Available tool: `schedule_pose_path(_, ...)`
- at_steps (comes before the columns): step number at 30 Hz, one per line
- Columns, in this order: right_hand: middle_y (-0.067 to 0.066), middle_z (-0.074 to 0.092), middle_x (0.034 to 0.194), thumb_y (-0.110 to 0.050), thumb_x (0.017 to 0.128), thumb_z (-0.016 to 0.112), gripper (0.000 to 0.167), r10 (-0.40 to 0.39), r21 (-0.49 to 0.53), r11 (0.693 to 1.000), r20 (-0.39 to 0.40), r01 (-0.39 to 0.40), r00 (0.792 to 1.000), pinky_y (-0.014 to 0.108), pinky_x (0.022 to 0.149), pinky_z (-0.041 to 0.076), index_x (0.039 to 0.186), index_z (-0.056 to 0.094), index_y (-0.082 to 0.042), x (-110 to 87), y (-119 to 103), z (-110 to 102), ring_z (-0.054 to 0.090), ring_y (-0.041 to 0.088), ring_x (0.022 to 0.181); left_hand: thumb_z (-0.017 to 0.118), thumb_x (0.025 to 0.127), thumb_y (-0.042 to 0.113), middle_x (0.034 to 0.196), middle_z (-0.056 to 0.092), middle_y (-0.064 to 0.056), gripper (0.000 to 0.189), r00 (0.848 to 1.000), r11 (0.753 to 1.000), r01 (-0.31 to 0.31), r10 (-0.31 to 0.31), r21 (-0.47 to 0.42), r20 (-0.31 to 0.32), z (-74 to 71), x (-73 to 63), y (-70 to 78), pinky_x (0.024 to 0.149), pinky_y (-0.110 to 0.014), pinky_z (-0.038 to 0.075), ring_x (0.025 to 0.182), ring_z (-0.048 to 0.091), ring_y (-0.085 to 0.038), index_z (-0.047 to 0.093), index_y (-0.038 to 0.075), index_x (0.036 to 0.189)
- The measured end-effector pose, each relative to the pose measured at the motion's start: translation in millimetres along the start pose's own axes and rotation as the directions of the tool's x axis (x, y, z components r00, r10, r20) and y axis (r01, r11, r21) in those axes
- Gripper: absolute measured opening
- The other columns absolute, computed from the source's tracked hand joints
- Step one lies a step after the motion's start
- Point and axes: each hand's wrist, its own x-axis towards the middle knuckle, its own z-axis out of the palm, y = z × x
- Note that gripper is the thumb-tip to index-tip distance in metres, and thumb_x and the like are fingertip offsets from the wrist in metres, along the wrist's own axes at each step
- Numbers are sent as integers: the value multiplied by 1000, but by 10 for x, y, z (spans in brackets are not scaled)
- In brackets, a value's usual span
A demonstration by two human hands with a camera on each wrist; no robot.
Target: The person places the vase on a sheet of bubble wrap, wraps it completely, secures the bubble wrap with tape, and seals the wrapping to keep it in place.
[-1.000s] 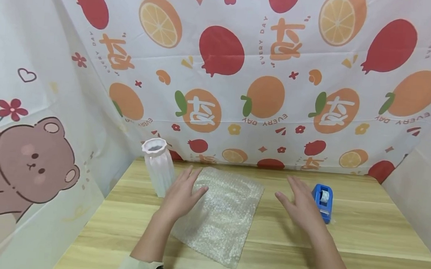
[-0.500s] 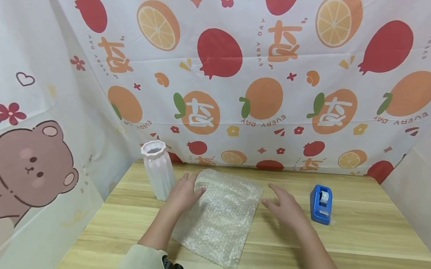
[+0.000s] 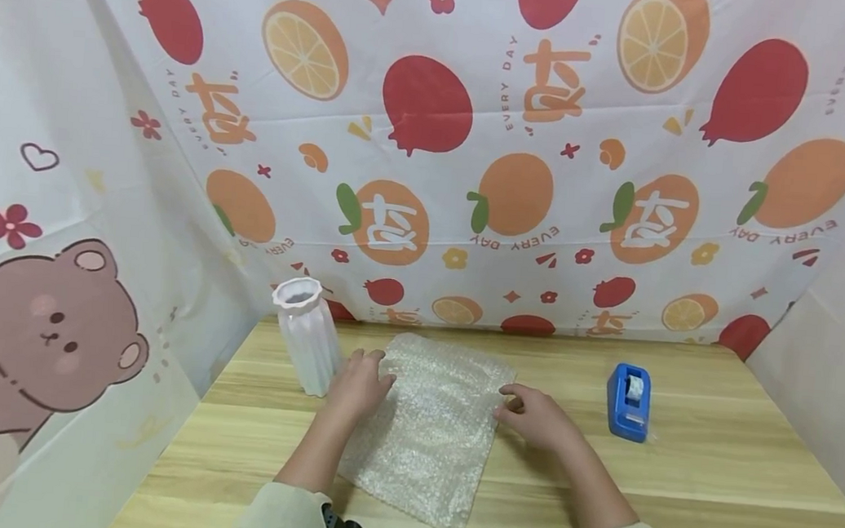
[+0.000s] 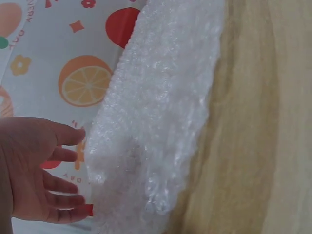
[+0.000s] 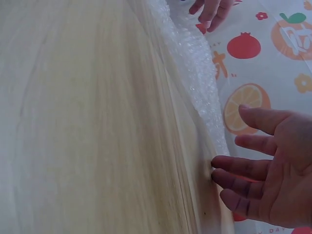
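Note:
A sheet of clear bubble wrap (image 3: 433, 428) lies flat on the wooden table. My left hand (image 3: 357, 386) is at its left side, fingers relaxed and spread, between the sheet and a white vase. In the left wrist view the left hand (image 4: 36, 173) holds nothing, its fingertips close to the edge of the bubble wrap (image 4: 156, 97). At the right edge of the sheet my right hand (image 3: 535, 417) reaches in with bent, loose fingers. The right wrist view shows that hand (image 5: 273, 168) with fingers parted and nothing in them, near the bubble wrap (image 5: 195, 68).
The white ribbed vase (image 3: 308, 342) stands upright left of the sheet, close to my left hand. A blue tape dispenser (image 3: 629, 403) with a roll of tape is on the right of the wooden table (image 3: 716, 481). A fruit-printed curtain (image 3: 509, 286) hangs behind the table's back edge.
My right hand has moved left, from near the tape dispenser to the right edge of the bubble wrap. My left hand has lowered slightly beside the sheet. The vase and dispenser stay put.

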Motion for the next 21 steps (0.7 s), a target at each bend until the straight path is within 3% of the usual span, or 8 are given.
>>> schedule_pose_path(5,9,69,110,-29,93,67,40,31,29,999,-25,-30,999,43,84,53,128,62,-10,45,22,14,64,24,101,67,92,26,122,66,-18,40,998,999,35,-33,-21,49,32,29,18,93,-53,50,114,61,-37,63,3,125)
schedule_pose_path(10,10,67,105,-19,90,71,36,104,212,974,-104,-80,989,38,72,54,124,64,-6,93,83,-30,63,20,89,69,91,24,107,71,-10,26,998,996,42,-38,-83,56,42,27,60,78,-46,53,96,66,-27,70,10,112)
schedule_pose_path(13,13,67,103,-8,88,71,34,128,317,946,-179,-66,975,35,67,54,121,65,-2,118,118,-102,64,18,83,71,89,20,93,71,-7,20,999,983,-1,10,-185,51,40,15,96,69,-41,52,82,64,-21,71,10,106)
schedule_pose_path(17,14,66,105,-2,88,67,31,147,354,934,-247,-52,958,30,67,53,119,67,-2,142,174,-216,63,18,85,74,87,17,93,69,-10,21,993,948,-69,94,-311,67,51,-23,141,72,-40,53,83,64,-23,70,7,106)
schedule_pose_path(21,14,66,109,-4,90,66,31,148,279,958,-270,-70,951,31,72,55,121,67,-4,173,247,-308,63,22,91,76,85,19,110,65,-16,30,989,954,-107,132,-278,73,115,-44,170,82,-47,52,99,63,-32,69,7,111)
